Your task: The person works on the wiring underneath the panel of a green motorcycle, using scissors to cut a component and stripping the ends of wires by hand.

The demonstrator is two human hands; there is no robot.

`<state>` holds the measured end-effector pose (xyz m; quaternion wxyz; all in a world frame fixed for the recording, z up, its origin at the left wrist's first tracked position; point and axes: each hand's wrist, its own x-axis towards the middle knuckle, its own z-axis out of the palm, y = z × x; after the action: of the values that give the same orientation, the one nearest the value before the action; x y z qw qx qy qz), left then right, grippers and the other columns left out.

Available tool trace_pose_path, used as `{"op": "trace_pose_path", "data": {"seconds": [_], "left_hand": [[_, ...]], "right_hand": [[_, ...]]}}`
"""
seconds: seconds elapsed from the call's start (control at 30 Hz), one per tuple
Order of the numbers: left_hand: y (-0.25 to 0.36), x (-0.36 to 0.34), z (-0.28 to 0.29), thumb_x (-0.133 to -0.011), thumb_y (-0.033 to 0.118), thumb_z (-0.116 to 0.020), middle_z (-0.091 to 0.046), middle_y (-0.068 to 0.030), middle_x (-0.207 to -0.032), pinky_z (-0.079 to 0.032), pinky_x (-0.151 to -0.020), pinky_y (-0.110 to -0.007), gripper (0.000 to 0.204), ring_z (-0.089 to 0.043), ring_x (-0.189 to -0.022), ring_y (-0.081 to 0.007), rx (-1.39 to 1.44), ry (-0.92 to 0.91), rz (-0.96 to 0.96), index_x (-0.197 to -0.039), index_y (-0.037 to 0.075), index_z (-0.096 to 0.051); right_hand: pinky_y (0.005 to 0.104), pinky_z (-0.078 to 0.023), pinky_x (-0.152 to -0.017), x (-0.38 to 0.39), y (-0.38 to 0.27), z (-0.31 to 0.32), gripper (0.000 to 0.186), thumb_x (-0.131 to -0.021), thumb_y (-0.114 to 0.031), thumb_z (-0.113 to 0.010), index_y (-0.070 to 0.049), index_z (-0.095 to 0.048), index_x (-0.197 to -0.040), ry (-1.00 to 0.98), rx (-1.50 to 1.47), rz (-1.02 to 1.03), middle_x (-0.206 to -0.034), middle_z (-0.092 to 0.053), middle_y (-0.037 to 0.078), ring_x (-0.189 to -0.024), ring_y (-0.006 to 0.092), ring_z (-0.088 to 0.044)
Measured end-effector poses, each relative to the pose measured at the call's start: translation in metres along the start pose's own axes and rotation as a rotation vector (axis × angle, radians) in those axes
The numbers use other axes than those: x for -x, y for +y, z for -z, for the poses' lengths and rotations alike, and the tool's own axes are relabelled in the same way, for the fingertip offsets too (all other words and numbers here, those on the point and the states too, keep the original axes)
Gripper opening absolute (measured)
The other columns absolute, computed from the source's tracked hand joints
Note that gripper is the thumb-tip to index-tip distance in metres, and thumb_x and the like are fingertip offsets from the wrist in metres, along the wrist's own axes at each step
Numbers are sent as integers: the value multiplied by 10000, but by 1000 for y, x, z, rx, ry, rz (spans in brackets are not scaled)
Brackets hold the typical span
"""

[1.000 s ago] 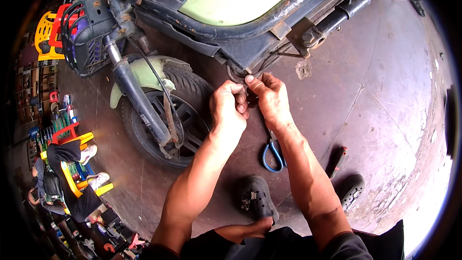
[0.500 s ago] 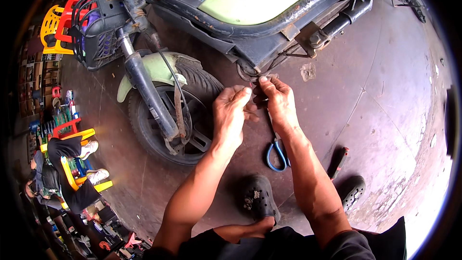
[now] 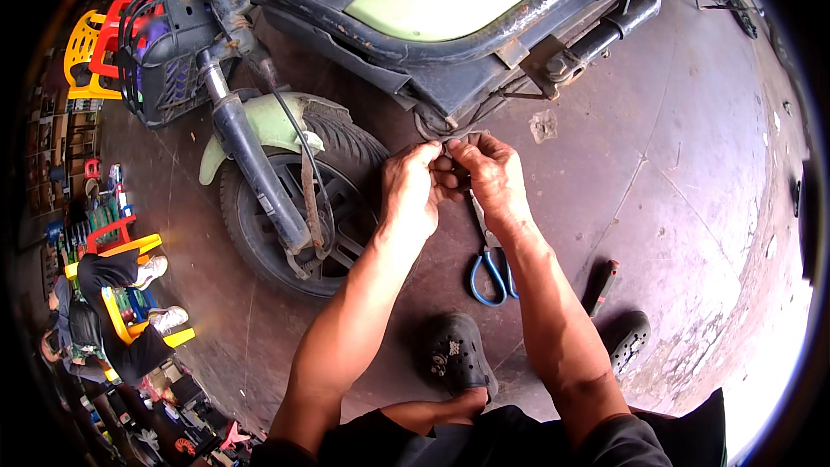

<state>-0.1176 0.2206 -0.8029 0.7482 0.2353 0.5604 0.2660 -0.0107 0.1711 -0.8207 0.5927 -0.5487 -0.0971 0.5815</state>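
Centre of frame: left hand (image 3: 413, 186) and right hand (image 3: 493, 177) meet fingertip to fingertip just under the lower edge of the scooter (image 3: 450, 0) frame. Both are pinched closed on a thin dark wire (image 3: 450, 140) that runs out of the frame's underside; the piece between the fingers is too small to make out further.

Scissors (image 3: 491, 264), blue handles, lie on the floor (image 3: 692, 173) directly below the right wrist, partly hidden by it, blades pointing up toward the hands.

Left of centre: front wheel (image 3: 303, 207) with pale green mudguard, tyre edge near the left hand but apart from it. Basket (image 3: 164, 56) at upper left.

Lower centre: black shoe (image 3: 456, 355) between the forearms; a second shoe (image 3: 627, 337) at lower right, a screwdriver (image 3: 603, 287) just beside it.

Open floor spans the right half of frame. Left edge is crowded: coloured stools (image 3: 91, 43), a seated person (image 3: 104, 311).
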Motion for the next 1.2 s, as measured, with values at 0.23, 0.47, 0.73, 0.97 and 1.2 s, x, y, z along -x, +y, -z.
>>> {"op": "trace_pose_path", "data": {"seconds": [0.23, 0.47, 0.73, 0.97, 1.2], "left_hand": [[-2, -2, 2, -883, 204, -531, -532, -10, -671, -406, -458, -310, 163, -501, -532, -143, -8, -11, -3, -780, 82, -565], [10, -8, -13, -741, 230, -521, -403, 20, -531, -272, -424, -316, 194, -344, -422, -143, -20, 192, 96, -589, 155, -427], [11, -5, -13, -726, 226, -518, -398, 18, -528, -271, -429, -299, 165, -348, -432, -142, 20, 208, 136, -606, 149, -434], [6, 22, 4, -863, 50, -542, -540, -13, -702, -386, -436, -230, 37, -488, -520, -93, -100, 32, -380, -889, 67, -562], [25, 0, 1, -715, 14, -699, -604, -87, -880, -483, -722, -349, 212, -591, -817, -265, -1290, 28, -1206, -915, 20, -629]], "right_hand": [[256, -457, -538, 1, -1, -2, 173, -877, -159, -606, -8, -583, -793, -45, -87, -74, -699, -614, 46, -587, 96, -537], [254, -410, -492, 2, 13, -19, 187, -892, -167, -579, -31, -547, -768, 61, -163, 59, -673, -591, 38, -559, 95, -517], [272, -396, -445, 1, 18, -24, 193, -891, -178, -551, -25, -535, -775, 119, -221, 46, -638, -560, 50, -508, 122, -493], [288, -513, -658, 8, 19, -6, 239, -938, -232, -521, -16, -620, -915, 80, -357, -48, -807, -640, 60, -704, 139, -606], [247, -460, -607, 6, 24, -5, 149, -905, -151, -577, -9, -617, -885, 59, -206, 110, -765, -604, 24, -657, 94, -532]]}}
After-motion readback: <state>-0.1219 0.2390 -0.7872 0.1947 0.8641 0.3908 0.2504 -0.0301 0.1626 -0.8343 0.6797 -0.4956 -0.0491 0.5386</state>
